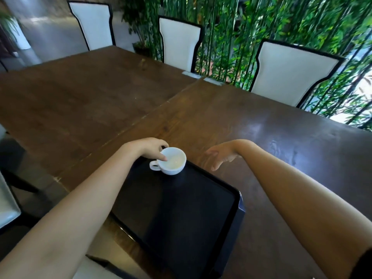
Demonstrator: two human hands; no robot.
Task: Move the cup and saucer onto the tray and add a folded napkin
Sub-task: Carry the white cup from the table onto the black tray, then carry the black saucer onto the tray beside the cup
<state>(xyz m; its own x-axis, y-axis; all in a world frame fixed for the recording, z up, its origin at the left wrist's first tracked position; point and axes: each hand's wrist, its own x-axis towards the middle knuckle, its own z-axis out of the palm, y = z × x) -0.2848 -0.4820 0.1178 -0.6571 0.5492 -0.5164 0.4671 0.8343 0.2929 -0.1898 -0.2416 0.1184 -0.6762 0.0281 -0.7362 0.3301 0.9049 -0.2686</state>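
A white cup [173,161] with its handle pointing left sits at the far end of a black tray [181,214] on the wooden table. My left hand [150,149] grips the cup's rim from the left, thumb inside the rim. My right hand [220,156] hovers to the right of the cup, just beyond the tray's far right edge, fingers apart and holding nothing; it is blurred. No saucer and no napkin are in view.
The long dark wooden table [221,117] stretches ahead. Three white chairs with black frames [181,41] stand along its far side, with green bamboo plants [261,21] behind them. Another chair seat [6,206] is at the left edge.
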